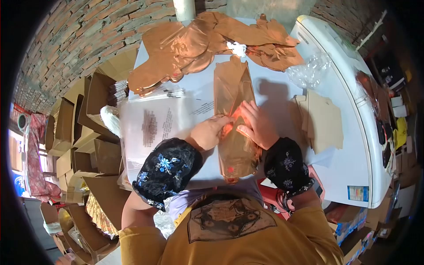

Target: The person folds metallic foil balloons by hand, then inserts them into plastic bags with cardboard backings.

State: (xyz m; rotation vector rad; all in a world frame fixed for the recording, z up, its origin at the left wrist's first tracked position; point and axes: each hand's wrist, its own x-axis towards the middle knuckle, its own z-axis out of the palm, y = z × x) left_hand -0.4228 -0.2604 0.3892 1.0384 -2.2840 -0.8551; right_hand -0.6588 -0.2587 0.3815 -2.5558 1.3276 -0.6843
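A copper-coloured foil balloon (238, 152), flat and folded into a long strip, lies lengthwise on the white table in front of me. My left hand (210, 132) is at its left edge, thumb and fingers pinched together on the foil. On the strip's right side rests my right hand (258, 126), its fingers stretched out and the thumb apart. More flat copper foil balloons (190, 44) are spread in a heap across the far side of the table, with a small white bundle (237, 49) among them. Printed clear plastic bags (152, 119) are stacked left of my left hand.
Flat brown cardboard pieces (324, 119) lie to the right, below crumpled clear plastic (311, 70). A white appliance (366, 132) borders the table on the right. Open cardboard boxes (99, 95) crowd the left side. A brick wall (88, 35) stands behind.
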